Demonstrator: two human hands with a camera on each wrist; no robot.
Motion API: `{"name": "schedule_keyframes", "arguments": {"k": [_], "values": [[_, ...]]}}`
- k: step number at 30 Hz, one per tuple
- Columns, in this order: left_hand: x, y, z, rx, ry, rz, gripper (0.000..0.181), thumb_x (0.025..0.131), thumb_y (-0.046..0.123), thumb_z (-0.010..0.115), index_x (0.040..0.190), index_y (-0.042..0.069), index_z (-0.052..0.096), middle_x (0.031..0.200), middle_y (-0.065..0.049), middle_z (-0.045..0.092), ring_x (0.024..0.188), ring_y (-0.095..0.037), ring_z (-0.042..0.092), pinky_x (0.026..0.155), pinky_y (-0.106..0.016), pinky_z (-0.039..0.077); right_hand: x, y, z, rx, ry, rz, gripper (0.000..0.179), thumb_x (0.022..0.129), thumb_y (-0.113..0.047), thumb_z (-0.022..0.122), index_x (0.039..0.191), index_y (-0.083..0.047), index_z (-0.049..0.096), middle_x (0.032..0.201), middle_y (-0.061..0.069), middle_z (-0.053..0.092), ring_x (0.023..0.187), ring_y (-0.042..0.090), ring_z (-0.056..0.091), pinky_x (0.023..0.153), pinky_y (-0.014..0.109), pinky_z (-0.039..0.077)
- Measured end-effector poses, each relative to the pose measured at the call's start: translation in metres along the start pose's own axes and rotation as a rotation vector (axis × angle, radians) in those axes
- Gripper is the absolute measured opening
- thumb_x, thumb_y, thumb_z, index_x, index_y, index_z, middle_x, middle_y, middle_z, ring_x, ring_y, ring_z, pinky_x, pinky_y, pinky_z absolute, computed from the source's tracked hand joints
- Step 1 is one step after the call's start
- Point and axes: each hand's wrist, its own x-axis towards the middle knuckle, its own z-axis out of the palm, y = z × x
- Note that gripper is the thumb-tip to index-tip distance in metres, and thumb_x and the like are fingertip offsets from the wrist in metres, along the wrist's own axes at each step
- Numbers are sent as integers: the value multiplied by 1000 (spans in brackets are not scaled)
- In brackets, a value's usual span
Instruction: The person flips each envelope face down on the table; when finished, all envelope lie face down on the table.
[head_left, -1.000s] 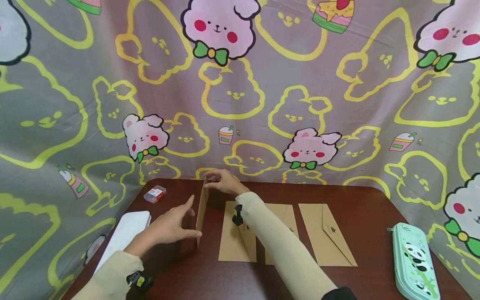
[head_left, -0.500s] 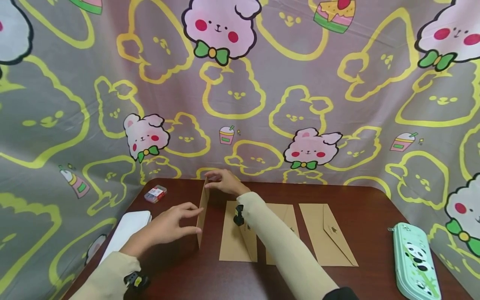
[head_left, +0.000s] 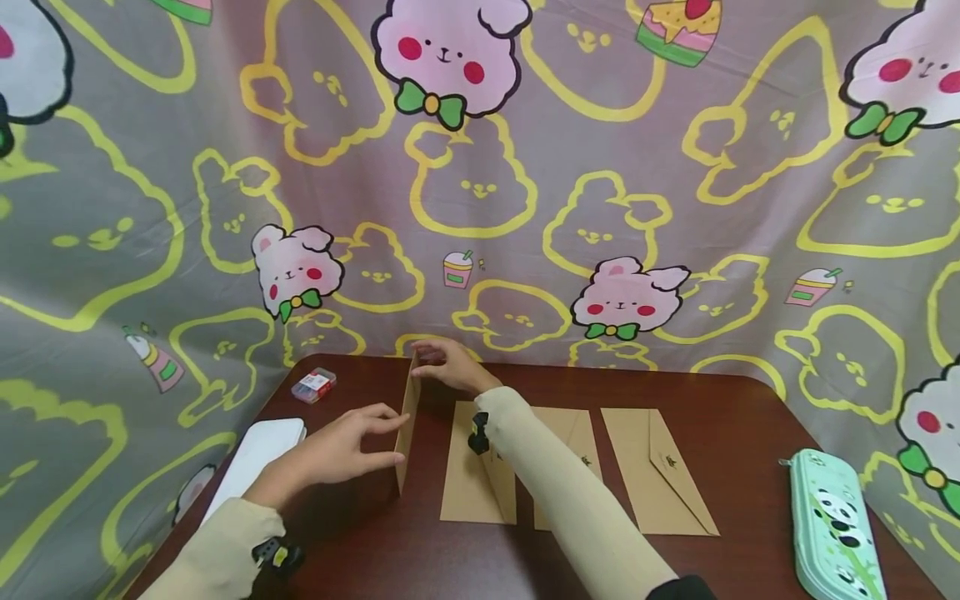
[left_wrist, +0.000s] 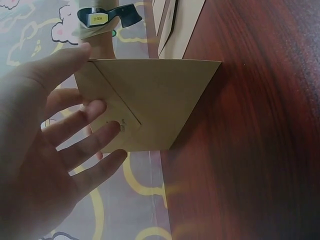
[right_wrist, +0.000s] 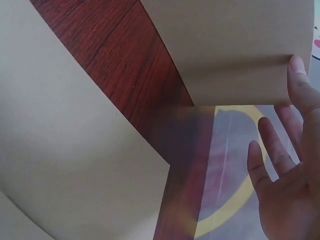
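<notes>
A kraft-paper envelope [head_left: 409, 417] stands on edge on the table, seen nearly edge-on in the head view. My right hand [head_left: 452, 367] pinches its far upper corner; in the right wrist view the thumb lies on one face and the other fingers reach past the edge. From the left, my left hand [head_left: 333, 448] holds its spread fingers against the flap side, thumb near the envelope's closer end. The left wrist view shows the pointed flap and small dark print behind those fingers. To the right lie three more envelopes, one [head_left: 467, 479] and the middle one [head_left: 561, 425] partly under my right forearm, another [head_left: 645, 475] uncovered.
On the dark red-brown table [head_left: 720, 417], a white case [head_left: 262, 450] lies at the left edge. Behind it is a small clear box [head_left: 314, 385] with a red-and-white label. A mint panda pencil case [head_left: 836, 521] lies at the right. A cartoon-print curtain [head_left: 480, 208] hangs behind.
My left index finger, raised off the envelope a second ago, has come down against its face along with the other fingers. My right hand keeps its pinch, and the envelope stays upright.
</notes>
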Motion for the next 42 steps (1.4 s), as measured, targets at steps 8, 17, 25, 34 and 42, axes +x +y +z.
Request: {"name": "schedule_keyframes", "arguments": {"k": [8, 17, 25, 34, 42], "values": [[1, 0, 1, -15, 12, 14, 64, 94, 42, 74, 146, 9, 58, 130, -2, 64, 115, -16, 61, 99, -43, 54, -5, 10, 0, -6, -20, 60, 68, 94, -21, 76, 155, -17, 46, 143, 12, 63, 127, 29, 64, 103, 44, 53], [0, 1, -4, -27, 6, -7, 67, 92, 42, 76, 145, 6, 58, 129, -1, 65, 115, -21, 62, 99, -44, 54, -4, 14, 3, -47, -43, 125, 63, 93, -27, 77, 148, -9, 54, 137, 11, 64, 125, 27, 63, 104, 42, 52], [1, 2, -2, -42, 0, -1, 66, 92, 41, 76, 146, 7, 58, 131, -5, 65, 119, -23, 61, 101, -48, 52, -10, 16, 9, -39, -133, 265, 70, 92, -31, 79, 152, -10, 48, 153, 11, 53, 140, 29, 53, 111, 45, 47], [0, -1, 1, -26, 3, 2, 67, 91, 38, 78, 146, 6, 57, 131, -3, 65, 116, -17, 61, 99, -44, 53, -11, 17, 16, -22, -200, 350, 73, 90, -33, 80, 152, -12, 48, 155, 8, 53, 145, 29, 48, 118, 47, 40], [-1, -4, 1, -72, -7, -34, 69, 90, 41, 79, 147, 8, 57, 132, -4, 65, 115, -16, 60, 99, -42, 53, -9, 23, 20, -30, -191, 332, 64, 90, -31, 80, 146, -12, 55, 148, 8, 59, 140, 27, 53, 116, 46, 43]]}}
